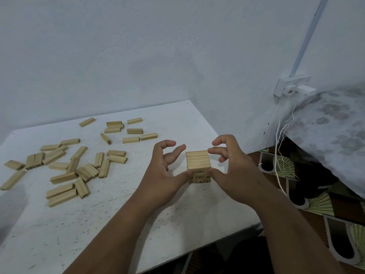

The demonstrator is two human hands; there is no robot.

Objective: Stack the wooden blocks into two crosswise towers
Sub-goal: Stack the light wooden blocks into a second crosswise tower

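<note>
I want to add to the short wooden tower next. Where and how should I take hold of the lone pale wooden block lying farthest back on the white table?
Pinch the lone pale wooden block across its two long sides near the middle, coming from above. It lies flat on the white table, apart from the others, so both sides look free.

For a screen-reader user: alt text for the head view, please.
Two hands, left hand and right hand, flank a short block tower on a white table, thumbs at its sides. Loose blocks lie scattered to the left.
</note>
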